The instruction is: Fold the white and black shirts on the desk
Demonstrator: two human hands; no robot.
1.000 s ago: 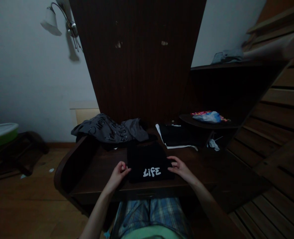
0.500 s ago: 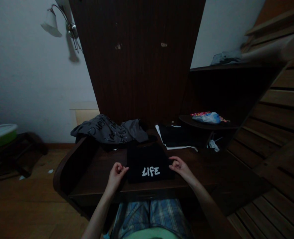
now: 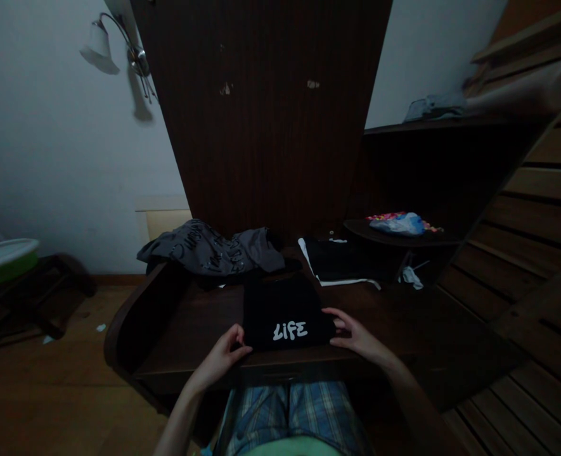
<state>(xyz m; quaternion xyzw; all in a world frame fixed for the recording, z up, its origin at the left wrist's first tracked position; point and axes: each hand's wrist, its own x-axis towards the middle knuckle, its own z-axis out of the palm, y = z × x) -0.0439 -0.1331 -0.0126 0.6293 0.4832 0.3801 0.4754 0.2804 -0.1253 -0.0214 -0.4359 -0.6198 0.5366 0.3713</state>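
A folded black garment (image 3: 280,304), with white lettering upside down to me near its front edge, lies flat on the dark wooden desk (image 3: 204,323). At its near left corner my left hand (image 3: 225,351) pinches the cloth, thumb along the front edge and fingers curled. My right hand (image 3: 356,335) grips the right edge, thumb in front and index finger reaching farther back; its other fingertips are partly hidden by the dark cloth. Behind the garment, a crumpled grey garment with black print (image 3: 223,250) is draped over the desk's left end.
A black and white folded cloth (image 3: 341,263) lies at the back right of the desk. A bluish plastic bag (image 3: 399,223) rests on the small shelf (image 3: 404,239). Wooden slats (image 3: 537,253) stand at the right, and a lidded green tub (image 3: 7,263) sits on a stool at the left.
Both hands have slid slightly toward me along the garment's sides, to its near corners. The right fingers are spread wider along the edge. The garment stays in nearly the same place.
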